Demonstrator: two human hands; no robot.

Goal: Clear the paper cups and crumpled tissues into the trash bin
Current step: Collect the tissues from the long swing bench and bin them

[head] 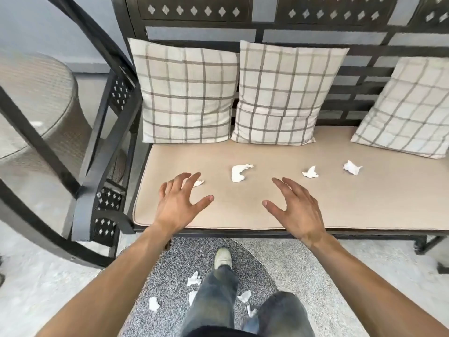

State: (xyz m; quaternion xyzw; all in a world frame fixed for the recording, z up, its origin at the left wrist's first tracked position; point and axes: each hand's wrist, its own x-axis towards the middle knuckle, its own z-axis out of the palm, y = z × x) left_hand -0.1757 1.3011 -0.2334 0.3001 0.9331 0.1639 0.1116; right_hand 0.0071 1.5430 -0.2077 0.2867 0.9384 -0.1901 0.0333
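Observation:
Several crumpled white tissues lie on the beige bench cushion [243, 215]. One small tissue [198, 183] peeks out from under the fingertips of my left hand [179, 200], which hovers open with spread fingers. A larger tissue [239, 172] lies between my hands, further back. My right hand [295, 207] is open over the cushion, holding nothing. Two more tissues [310, 172] [351, 167] sit to its right. Several tissue scraps [194, 279] lie on the speckled rug by my feet. No paper cup or trash bin is in view.
Three checked pillows [187, 93] lean against the black metal bench back. The bench's armrest [97, 171] stands at the left. A round wicker table [36, 98] is far left. A grey speckled rug [255, 259] covers the floor before the bench.

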